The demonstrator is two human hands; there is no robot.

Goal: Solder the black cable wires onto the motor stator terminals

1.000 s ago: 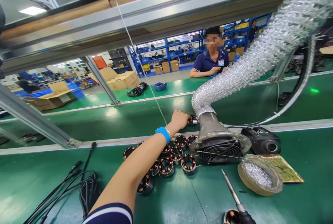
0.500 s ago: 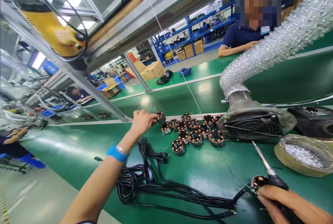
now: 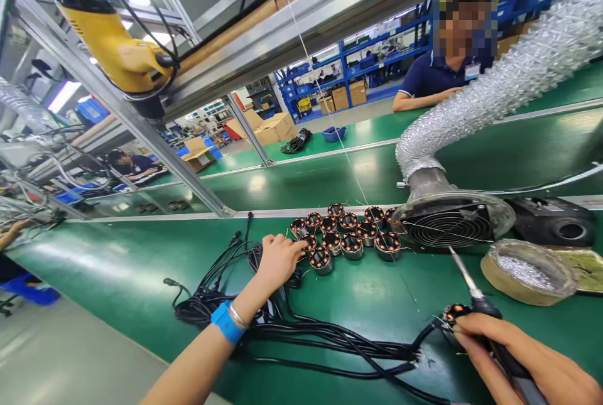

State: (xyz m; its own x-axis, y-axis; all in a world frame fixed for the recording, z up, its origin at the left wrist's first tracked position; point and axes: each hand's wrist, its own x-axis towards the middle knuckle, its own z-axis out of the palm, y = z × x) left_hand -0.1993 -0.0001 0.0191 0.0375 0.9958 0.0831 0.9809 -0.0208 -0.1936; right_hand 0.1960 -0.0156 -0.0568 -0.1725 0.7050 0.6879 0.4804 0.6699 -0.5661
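A: Grip?
B: My right hand [image 3: 532, 358] has the soldering iron [image 3: 485, 306], fingers against the near coil ring [image 3: 456, 313]; left hand [image 3: 277, 260] touches the outer coil ring [image 3: 309, 242], can't tell if pinched
A: Around?
B: Other coil rings [image 3: 352, 247] beside it, then the fan [image 3: 445, 227]

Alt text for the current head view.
Left hand on a copper-wound ring beside similar rings on a green bench; right hand holding a soldering iron, fingers at another ring. Nearby: black cables, a fan under a foil duct, a bowl of silvery bits; a person beyond.
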